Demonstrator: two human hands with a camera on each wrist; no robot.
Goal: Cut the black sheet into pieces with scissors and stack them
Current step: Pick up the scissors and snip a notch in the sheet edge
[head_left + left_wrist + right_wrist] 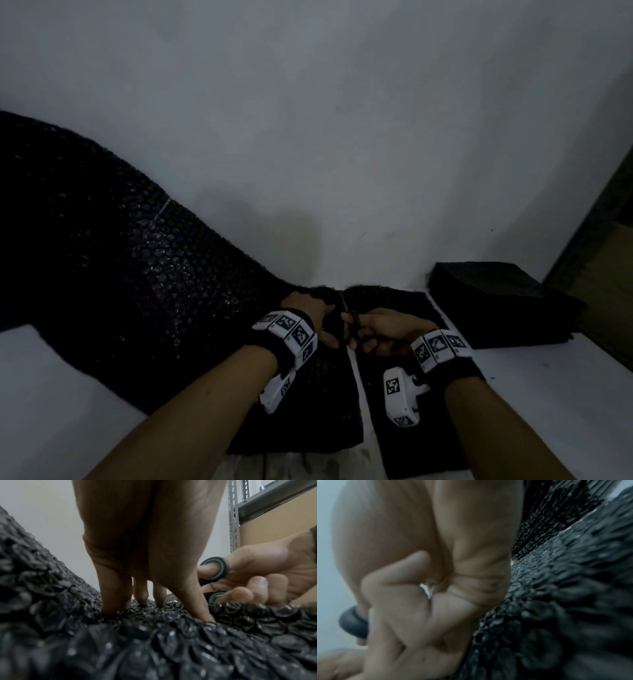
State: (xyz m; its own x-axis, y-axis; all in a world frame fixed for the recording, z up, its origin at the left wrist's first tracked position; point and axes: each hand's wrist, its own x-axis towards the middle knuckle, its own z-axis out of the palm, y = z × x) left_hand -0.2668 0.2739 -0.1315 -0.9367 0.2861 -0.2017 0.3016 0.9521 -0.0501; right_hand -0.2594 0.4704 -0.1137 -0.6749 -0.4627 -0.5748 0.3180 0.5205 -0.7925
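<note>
1. Left hand (310, 310) pressing straight fingers (116, 595) on bumpy black bubble sheet (137, 274), keeping it flat on white floor (51, 394)
2. Right hand (387, 330) curled through black-handled scissors (352, 325), cutting toward wall
3. Cut black pieces (496, 301) stacked at right

White surface (534, 394): black sheet (120, 274), cut strip (411, 445), stack of pieces (496, 301) far right.

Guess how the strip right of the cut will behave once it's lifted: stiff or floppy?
Probably floppy: the black sheet is bubble wrap and already sags in a wave against the wall. Likely light for its size, being air-filled film. The left hand presses fingertips into it and it dents, so the strip should drape from any grip.
</note>
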